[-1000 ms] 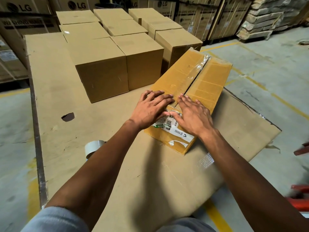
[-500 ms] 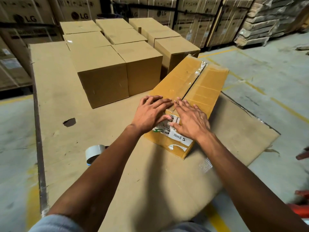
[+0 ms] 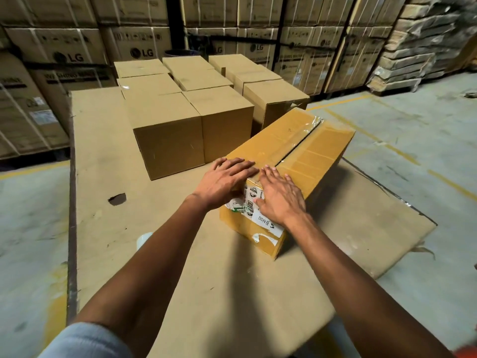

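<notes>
A long yellow-brown cardboard box (image 3: 307, 148) lies on a flat cardboard sheet (image 3: 108, 161), angled away to the right. Clear tape runs along its top seam, which gapes dark in the far half. My left hand (image 3: 224, 180) and my right hand (image 3: 280, 196) press flat, fingers straight, on the box's near end, side by side over the seam. A printed label strip (image 3: 265, 222) wraps over the near edge under my right hand.
Several plain brown boxes (image 3: 167, 133) stand in rows just left of and behind the long box. A roll of tape (image 3: 143, 240) peeks out beside my left forearm. Stacked LG cartons (image 3: 67, 52) line the back wall. Concrete floor with yellow lines lies to the right.
Both hands have slid back toward me along the box top to its near edge. The view has tilted up, and my left forearm now hides most of the tape roll.
</notes>
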The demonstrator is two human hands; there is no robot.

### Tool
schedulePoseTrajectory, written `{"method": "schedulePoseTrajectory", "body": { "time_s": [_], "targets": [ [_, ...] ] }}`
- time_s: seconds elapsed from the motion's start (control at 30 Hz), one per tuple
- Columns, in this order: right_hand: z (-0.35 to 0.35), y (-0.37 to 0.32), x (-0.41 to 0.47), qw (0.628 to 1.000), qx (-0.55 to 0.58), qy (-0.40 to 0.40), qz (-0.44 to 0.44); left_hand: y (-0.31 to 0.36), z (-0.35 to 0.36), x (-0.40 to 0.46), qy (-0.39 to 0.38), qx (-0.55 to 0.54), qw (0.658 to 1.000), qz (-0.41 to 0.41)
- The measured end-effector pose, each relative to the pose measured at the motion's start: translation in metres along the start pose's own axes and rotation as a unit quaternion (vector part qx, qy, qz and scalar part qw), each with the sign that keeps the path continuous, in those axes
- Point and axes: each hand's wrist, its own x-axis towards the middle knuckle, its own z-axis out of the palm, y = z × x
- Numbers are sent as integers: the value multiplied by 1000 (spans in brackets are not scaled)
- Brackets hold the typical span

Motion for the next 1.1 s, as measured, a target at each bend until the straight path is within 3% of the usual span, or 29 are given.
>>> {"method": "schedulePoseTrajectory", "body": {
  "time_s": [0.2, 0.4, 0.53, 0.67, 0.77, 0.97, 1.1],
  "targets": [
    [-17, -25, 18, 975, 209, -2, -74, -27, -11, -12, -29, 30, 995, -92],
    [-3, 13, 20, 976, 197, 81, -34, 6, -34, -7, -3, -57, 988, -146],
    [5, 57, 25, 969, 205, 133, 44, 62, -42, 19, -2, -97, 991, -93],
    [16, 109, 29, 976, 165, 110, 89, 103, -38, 53, -97, -68, 993, -18],
    [24, 134, 30, 983, 152, 93, 40, 111, -33, 74, -156, -52, 986, -27],
    [29, 135, 47, 975, 186, 112, -41, 96, -37, 85, -177, -39, 981, -75],
    [29, 132, 65, 968, 191, 74, -149, 71, -36, 72, -176, -46, 975, -128]
  ]
}}
